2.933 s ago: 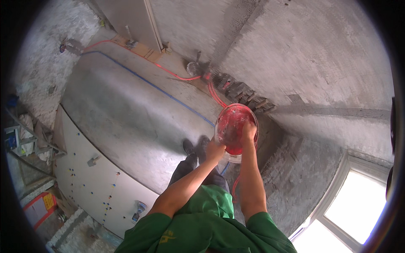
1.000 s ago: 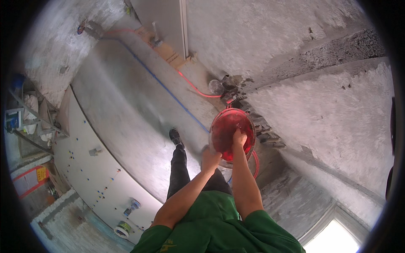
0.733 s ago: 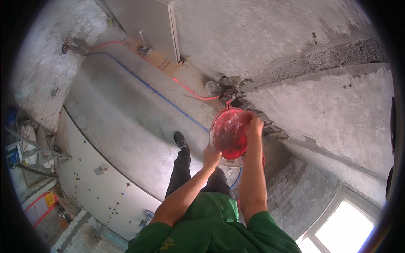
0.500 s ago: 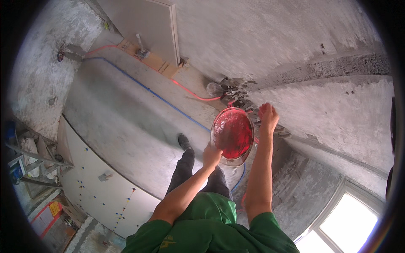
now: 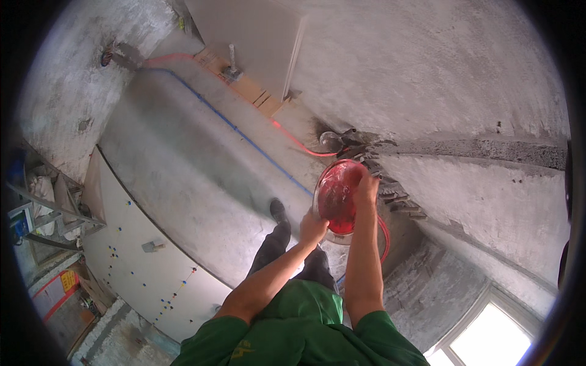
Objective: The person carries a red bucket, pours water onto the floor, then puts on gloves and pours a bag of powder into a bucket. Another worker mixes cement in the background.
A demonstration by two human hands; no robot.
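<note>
Right of centre, 1 red bucket (image 5: 336,201), mouth up, held in front of the legs. Left hand (image 5: 313,227) pinches its near-left rim; right hand (image 5: 366,186) is curled at the right rim, can't tell what it pinches. Counted: 1 blue hose (image 5: 235,128), 1 bladed tool (image 5: 154,246) on the pale board (image 5: 131,235). Red hose (image 5: 298,146) shows in stretches. Dark pieces (image 5: 403,205) by the wall, too blurred to count. Open floor (image 5: 195,161) left, board edge bounding it; rough grey wall (image 5: 452,91) close right. Bright window (image 5: 491,338) lower right.
</note>
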